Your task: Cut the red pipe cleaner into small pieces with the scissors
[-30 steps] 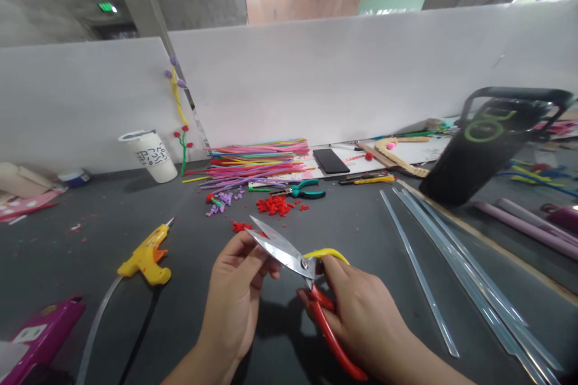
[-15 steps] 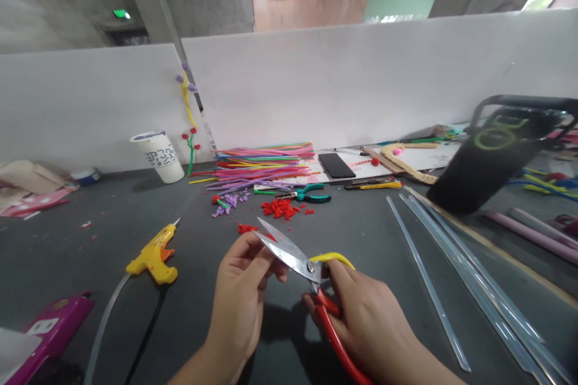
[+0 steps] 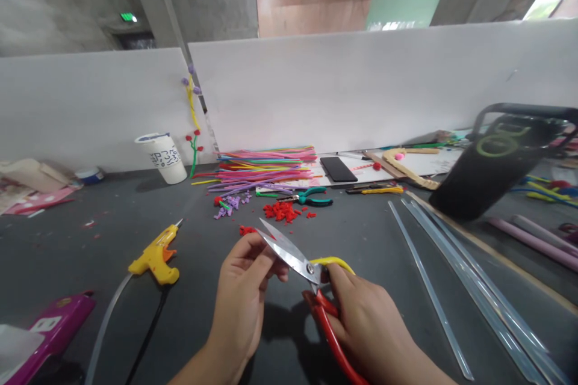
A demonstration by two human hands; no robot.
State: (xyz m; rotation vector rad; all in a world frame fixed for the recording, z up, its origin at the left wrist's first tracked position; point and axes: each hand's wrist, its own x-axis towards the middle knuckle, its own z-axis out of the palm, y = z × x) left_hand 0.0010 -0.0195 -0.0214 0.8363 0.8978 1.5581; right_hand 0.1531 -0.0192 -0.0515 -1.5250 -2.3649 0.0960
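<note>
My right hand (image 3: 363,307) grips scissors (image 3: 293,255) with one red and one yellow handle. Their blades are parted and point up and left, over the fingertips of my left hand (image 3: 246,289). Thumb and fingers of that hand are pinched together at the blades. A bit of red pipe cleaner (image 3: 273,237) shows between the blades by those fingertips; most of it is hidden. Just beyond lie a small red clump (image 3: 246,230), a heap of short red pipe cleaner pieces (image 3: 282,212) and a heap of purple pieces (image 3: 229,206).
A yellow glue gun (image 3: 156,257) lies at left, near a magenta device (image 3: 61,322). Behind are a white cup (image 3: 163,159), pipe cleaner bundles (image 3: 262,168), pliers (image 3: 311,197) and a phone (image 3: 338,169). To the right are clear glue sticks (image 3: 428,289) and a leaning black bottle (image 3: 478,168).
The view has shifted slightly, so the background sits a little lower and further right. The scissor blades look marginally closer together; both hands keep nearly the same pose.
</note>
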